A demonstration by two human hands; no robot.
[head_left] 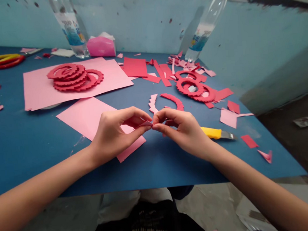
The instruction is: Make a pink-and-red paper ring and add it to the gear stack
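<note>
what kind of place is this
Probably a makeshift paper-craft worktable. A blue table against a worn painted wall holds pink paper sheets, stacked red scalloped spirals, scraps, scissors and a yellow-handled cutter.

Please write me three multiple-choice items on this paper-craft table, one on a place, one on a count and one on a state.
1. Where does the yellow-handled knife lie?
A. beside the right hand
B. under the scissors
C. on the pink sheet

2. How many clear bottles stand by the wall?
A. one
B. two
C. four

3. How is the small pink paper piece held?
A. flat under one palm
B. pinched between the fingertips of both hands
C. lying free

Answers: 1 A, its blade shows just right of that hand. 2 B, one bottle at left, another at right. 3 B, left hand and right hand meet on it.
</note>
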